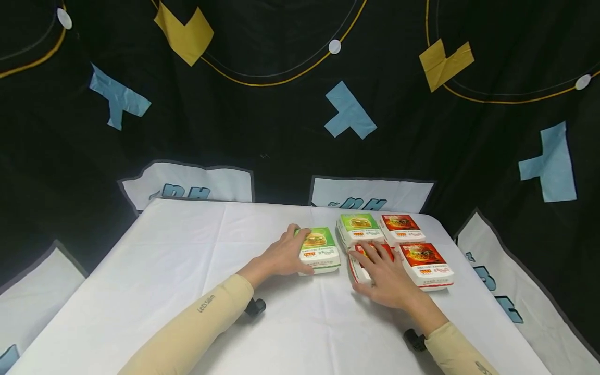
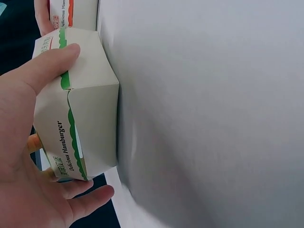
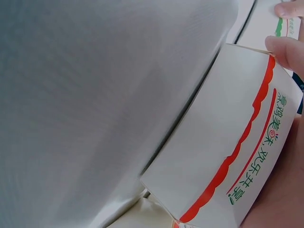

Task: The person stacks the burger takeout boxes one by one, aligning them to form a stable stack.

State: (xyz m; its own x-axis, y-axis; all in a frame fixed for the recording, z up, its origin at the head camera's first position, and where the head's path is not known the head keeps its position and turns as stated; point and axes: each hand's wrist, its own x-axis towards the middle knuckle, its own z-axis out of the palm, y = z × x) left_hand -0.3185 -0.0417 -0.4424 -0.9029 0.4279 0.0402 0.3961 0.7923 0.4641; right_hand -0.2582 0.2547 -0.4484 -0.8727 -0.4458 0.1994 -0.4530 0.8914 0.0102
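Fingers (image 2: 90, 199) of the left hand (image 1: 283, 256) hold a green burger box (image 1: 321, 255): thumb flat on its near side, two fingers at the far side behind it, two more splayed loosely past its left end in the wrist view. So we log it as pinched between thumb and fingers. We see it upright, lid up, printed white side turned near; it looks almost square, so we can't pick a clear long axis. Its top is bright green with a burger picture, its sides white with a scalloped green stripe and dark "Delicious Hamburger" lettering. We place it right of middle on the white table (image 1: 290, 325), on the right of the left palm and just left of a group of four boxes.

In that group we mark the near-left red box (image 3: 209, 137) under the right hand (image 1: 386, 281), whose fingers lie spread over the top, thumb at the left end. Far left we have another green box (image 1: 360, 224); far right and near right, two more red boxes (image 1: 426, 260).
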